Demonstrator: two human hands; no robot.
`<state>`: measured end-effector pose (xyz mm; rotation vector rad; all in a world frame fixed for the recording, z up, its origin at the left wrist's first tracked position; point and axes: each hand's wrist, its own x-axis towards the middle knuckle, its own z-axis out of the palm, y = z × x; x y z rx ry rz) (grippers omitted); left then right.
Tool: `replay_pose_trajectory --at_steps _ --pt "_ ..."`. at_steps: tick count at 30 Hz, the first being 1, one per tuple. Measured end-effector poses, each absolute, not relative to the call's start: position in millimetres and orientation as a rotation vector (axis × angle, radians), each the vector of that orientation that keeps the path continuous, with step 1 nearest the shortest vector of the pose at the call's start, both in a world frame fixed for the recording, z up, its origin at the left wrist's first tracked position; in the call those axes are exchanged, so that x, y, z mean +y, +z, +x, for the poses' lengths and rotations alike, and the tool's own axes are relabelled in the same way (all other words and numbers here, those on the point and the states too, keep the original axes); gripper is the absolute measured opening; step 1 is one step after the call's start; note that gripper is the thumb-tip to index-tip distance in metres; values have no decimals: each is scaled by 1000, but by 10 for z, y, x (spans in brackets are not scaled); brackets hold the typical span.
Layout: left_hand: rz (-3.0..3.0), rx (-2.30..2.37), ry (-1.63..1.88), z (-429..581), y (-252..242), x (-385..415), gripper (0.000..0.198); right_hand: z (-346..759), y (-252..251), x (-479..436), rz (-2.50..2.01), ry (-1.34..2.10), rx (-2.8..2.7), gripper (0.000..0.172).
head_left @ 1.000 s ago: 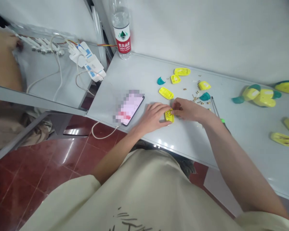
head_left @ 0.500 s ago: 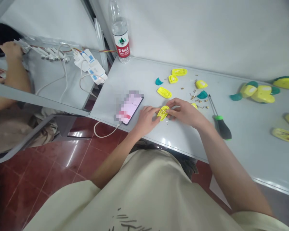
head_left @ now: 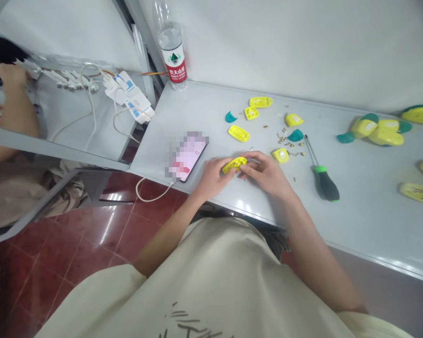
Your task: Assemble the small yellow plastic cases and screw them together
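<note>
Head view, looking down on a pale grey workbench [head_left: 359, 225]; left hand [head_left: 214, 178] half closed, its fingers gripping one end of a small yellow plastic shell [head_left: 234, 165]; right hand [head_left: 266, 172] curled as well, pinching the other end; the shell tilted between both hands, near the front edge of the bench; just left of the left hand, a smartphone [head_left: 186, 157] lying flat, its screen blurred, with a white charging cable [head_left: 151, 191] looping down past the edge; right of the right hand and well clear of it, a screwdriver [head_left: 324, 185] with a green and black handle; beyond the hands, loose yellow shell halves [head_left: 238, 134], teal crescent pieces [head_left: 295, 136] and tiny brass fittings [head_left: 280, 137] scattered on the bench; farther right, a cluster of joined yellow and teal shells [head_left: 373, 132]; at the back, near the wall, a plastic water bottle [head_left: 172, 56]; off to the left, another person's hand [head_left: 10, 77] beside a white power strip [head_left: 129, 96]; below, red floor tiles [head_left: 81, 225].
</note>
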<state>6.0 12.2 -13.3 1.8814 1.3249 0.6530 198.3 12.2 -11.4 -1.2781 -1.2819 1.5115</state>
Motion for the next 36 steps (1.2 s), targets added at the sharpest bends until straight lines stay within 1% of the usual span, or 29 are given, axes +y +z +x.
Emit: replay_pose_trajectory --at_steps 13,22,27,36 --pt "1867 1287 601 25 -167 166 37 1957 -190 76 -1253 1451 -1312 42" --pt "1709 1211 645 14 -153 204 42 1931 -212 77 -1255 1411 -1285 49" --pt "1667 1164 661 0 -189 204 44 1924 -202 70 -1244 1389 -1289 47" --pt "1516 1119 680 9 -117 220 43 1940 -176 74 -1257 1452 -1288 51"
